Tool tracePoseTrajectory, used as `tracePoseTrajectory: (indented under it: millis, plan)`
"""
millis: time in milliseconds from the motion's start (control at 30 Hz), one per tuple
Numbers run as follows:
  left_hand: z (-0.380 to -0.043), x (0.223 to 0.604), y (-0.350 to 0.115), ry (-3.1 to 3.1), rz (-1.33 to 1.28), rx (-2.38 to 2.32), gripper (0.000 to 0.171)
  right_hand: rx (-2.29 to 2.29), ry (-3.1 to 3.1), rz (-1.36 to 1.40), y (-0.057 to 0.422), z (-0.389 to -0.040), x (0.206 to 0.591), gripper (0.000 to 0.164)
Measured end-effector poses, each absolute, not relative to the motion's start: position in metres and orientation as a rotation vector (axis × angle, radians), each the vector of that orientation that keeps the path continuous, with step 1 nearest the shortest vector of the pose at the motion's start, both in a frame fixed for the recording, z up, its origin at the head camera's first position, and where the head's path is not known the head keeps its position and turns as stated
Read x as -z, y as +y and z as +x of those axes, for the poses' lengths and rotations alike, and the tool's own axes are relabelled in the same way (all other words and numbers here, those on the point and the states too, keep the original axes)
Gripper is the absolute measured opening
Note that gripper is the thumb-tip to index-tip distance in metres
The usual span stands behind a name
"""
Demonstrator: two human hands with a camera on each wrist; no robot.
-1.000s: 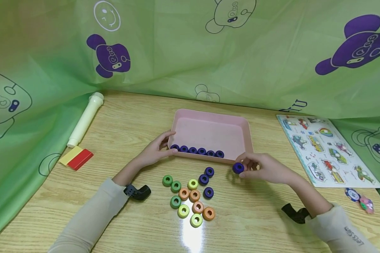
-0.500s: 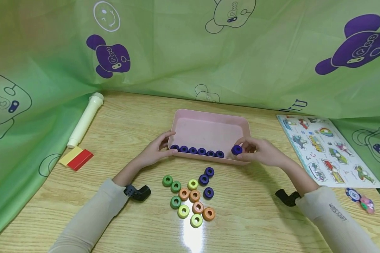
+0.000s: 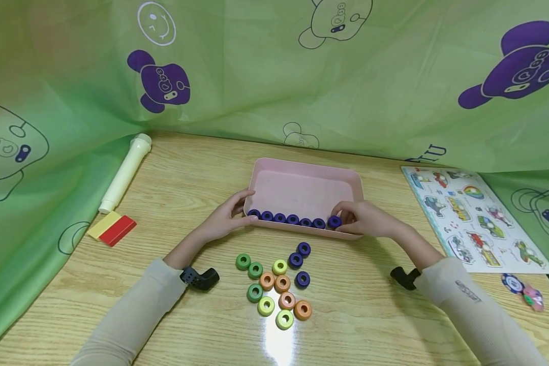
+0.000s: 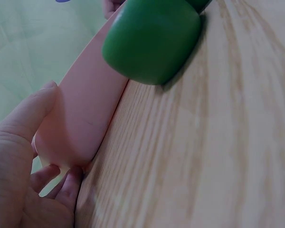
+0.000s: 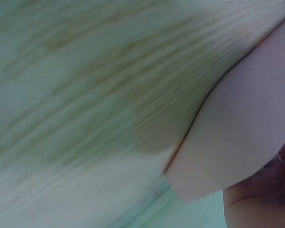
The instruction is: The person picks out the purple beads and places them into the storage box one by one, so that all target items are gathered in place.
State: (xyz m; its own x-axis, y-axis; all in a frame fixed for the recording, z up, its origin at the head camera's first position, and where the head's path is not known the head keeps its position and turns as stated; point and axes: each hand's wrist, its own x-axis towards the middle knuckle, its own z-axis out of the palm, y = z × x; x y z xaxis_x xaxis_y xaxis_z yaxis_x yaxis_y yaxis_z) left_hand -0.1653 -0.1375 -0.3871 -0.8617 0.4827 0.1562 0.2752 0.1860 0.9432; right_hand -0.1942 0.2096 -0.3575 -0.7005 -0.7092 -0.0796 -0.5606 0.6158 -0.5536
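Inside the pink tray [image 3: 302, 188], right hand [image 3: 365, 218]: bent fingers, one purple ring [image 3: 332, 225] pinched against the thumb by the near wall.
Left hand [image 3: 226, 216]: curled, tray's near-left corner gripped.
Ring handling: judged light, rigid, slightly slippery, not fragile; best held by its outer sides.
Row: six purple rings [image 3: 293, 223] are lined up just left.
Table [image 3: 201, 325]: loose purple [image 3: 295, 266], green, yellow and orange rings are scattered.

a wood-grained table [image 3: 357, 315] bears a pink tray [image 3: 302, 188], with green rings [image 3: 254, 275], yellow rings [image 3: 284, 326], orange rings [image 3: 303, 315] and purple rings [image 3: 303, 285] in front. a cream tube [image 3: 125, 173] and a red-and-yellow piece [image 3: 112, 229] lie left, a picture board [image 3: 478, 216] and patterned disc [image 3: 512, 283] right.
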Motion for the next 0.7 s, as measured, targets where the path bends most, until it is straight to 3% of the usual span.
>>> tracePoseTrajectory:
  millis: [700]
  plan:
    - [-0.1646,0.3863,-0.1376,2.268,0.724,-1.763,0.059,0.623,2.565,-1.079,0.2035,-0.1949,0.3586,0.031]
